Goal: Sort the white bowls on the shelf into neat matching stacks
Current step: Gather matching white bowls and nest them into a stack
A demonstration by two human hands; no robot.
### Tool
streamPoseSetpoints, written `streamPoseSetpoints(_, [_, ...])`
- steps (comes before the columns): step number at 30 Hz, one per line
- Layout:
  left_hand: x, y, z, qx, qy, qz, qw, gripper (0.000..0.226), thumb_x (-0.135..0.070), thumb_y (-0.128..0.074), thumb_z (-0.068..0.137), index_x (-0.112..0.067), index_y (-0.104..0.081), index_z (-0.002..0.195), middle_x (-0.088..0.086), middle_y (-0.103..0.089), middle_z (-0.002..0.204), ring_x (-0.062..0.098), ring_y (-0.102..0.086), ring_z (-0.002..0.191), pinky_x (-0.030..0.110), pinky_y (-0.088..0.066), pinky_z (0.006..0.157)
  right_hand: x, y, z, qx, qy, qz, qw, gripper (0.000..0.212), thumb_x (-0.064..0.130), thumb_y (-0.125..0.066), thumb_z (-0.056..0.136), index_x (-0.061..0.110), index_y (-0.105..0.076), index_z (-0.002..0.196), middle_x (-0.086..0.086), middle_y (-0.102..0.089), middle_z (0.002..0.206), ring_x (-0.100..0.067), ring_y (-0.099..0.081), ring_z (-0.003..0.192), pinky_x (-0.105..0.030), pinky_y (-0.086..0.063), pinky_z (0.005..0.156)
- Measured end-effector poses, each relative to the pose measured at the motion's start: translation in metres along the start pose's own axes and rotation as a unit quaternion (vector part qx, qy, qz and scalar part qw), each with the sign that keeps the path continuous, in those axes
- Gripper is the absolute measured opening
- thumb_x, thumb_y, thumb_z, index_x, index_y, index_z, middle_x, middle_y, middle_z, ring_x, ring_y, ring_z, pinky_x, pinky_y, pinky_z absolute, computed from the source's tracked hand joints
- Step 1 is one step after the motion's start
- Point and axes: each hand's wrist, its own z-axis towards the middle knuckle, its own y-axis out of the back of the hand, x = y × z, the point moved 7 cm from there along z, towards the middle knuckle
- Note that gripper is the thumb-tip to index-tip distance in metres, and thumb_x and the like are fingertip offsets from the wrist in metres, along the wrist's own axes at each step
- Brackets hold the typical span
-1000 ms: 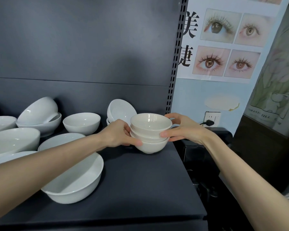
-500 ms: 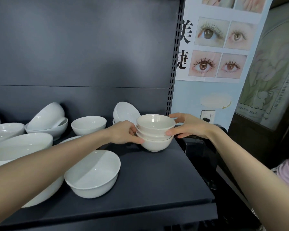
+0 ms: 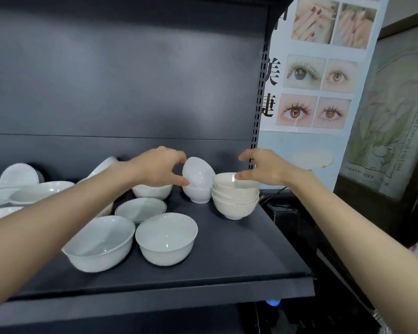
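**Released: three-bowl stack [image 3: 235,198]; left grip [image 3: 159,167] moved to tilted bowl [image 3: 199,172]**

Both grips have come off the sides of the three-bowl stack. It stands upright at the right rear of the shelf [image 3: 227,256], close to the right edge. Its bowls are small, glossy and cream-white. They are nested so that three rims show one above another, and the lowest rests on a narrow foot.

The right grip [image 3: 263,171] hovers just above the top rim with fingers loosely curled, holding nothing.

The left grip is curled on the tilted bowl, thumb low on its wall and fingers at its upper edge. This small white bowl leans steeply in a second small bowl [image 3: 198,197] just left of the stack.

Toward the shelf front, two larger white bowls [image 3: 99,244] [image 3: 167,237] stand side by side. A shallow dish [image 3: 140,208] sits behind them.
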Motion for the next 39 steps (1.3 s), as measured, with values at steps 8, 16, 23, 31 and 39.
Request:
streamPoseSetpoints(8, [0.004, 0.025, -0.089, -0.037, 0.040, 0.031, 0.998, 0.059, -0.050, -0.060, 0.086, -0.019, -0.046, 0.134, 0.002, -0.054, 0.128, 0.023, -0.049, 0.118, 0.036, -0.040, 0.095, 0.058, -0.014, -0.039, 0.009, 0.064, -0.034, 0.997, 0.056, 0.036, -0.066, 0.086, 0.015, -0.050, 0.135, -0.009, -0.048, 0.137, -0.028, -0.043, 0.127, -0.036, -0.038, 0.100])
streamPoseSetpoints(16, [0.012, 0.011, -0.182, -0.015, 0.099, -0.017, 0.995, 0.055, -0.048, -0.064, 0.084, -0.018, -0.052, 0.128, 0.003, -0.059, 0.119, 0.024, -0.051, 0.112, 0.042, -0.043, 0.093, 0.101, -0.045, -0.088, 0.048, 0.092, 0.022, 0.994, 0.058, 0.032, -0.069, 0.086, 0.012, -0.048, 0.136, -0.010, -0.047, 0.140, -0.026, -0.045, 0.127, -0.032, -0.037, 0.099])
streamPoseSetpoints(23, [0.038, 0.003, -0.213, -0.040, 0.130, -0.086, 0.987, 0.061, -0.042, -0.071, 0.080, -0.016, -0.048, 0.130, 0.002, -0.051, 0.129, 0.023, -0.047, 0.118, 0.040, -0.040, 0.097, 0.126, -0.071, -0.101, 0.077, 0.071, 0.082, 0.991, 0.069, 0.039, -0.073, 0.081, 0.012, -0.046, 0.138, -0.005, -0.051, 0.138, -0.021, -0.048, 0.123, -0.025, -0.038, 0.094])
streamPoseSetpoints(31, [0.096, -0.045, -0.214, -0.021, 0.156, -0.214, 0.964, 0.105, -0.047, -0.080, 0.070, -0.013, -0.019, 0.149, 0.002, -0.028, 0.152, 0.020, -0.030, 0.137, 0.026, -0.028, 0.102, 0.132, -0.111, -0.095, 0.077, -0.004, 0.142, 0.987, 0.105, 0.050, -0.080, 0.068, 0.014, -0.025, 0.150, 0.002, -0.030, 0.154, -0.016, -0.029, 0.141, -0.029, -0.029, 0.111])
streamPoseSetpoints(39, [0.125, -0.084, -0.206, -0.043, 0.147, -0.377, 0.914, 0.070, -0.040, -0.086, 0.063, -0.022, -0.041, 0.114, -0.010, -0.053, 0.114, 0.008, -0.054, 0.102, 0.023, -0.046, 0.083, 0.133, -0.132, -0.100, 0.041, -0.079, 0.239, 0.967, 0.104, 0.047, -0.085, 0.061, 0.023, -0.030, 0.145, 0.018, -0.043, 0.133, -0.008, -0.041, 0.126, -0.026, -0.036, 0.102])
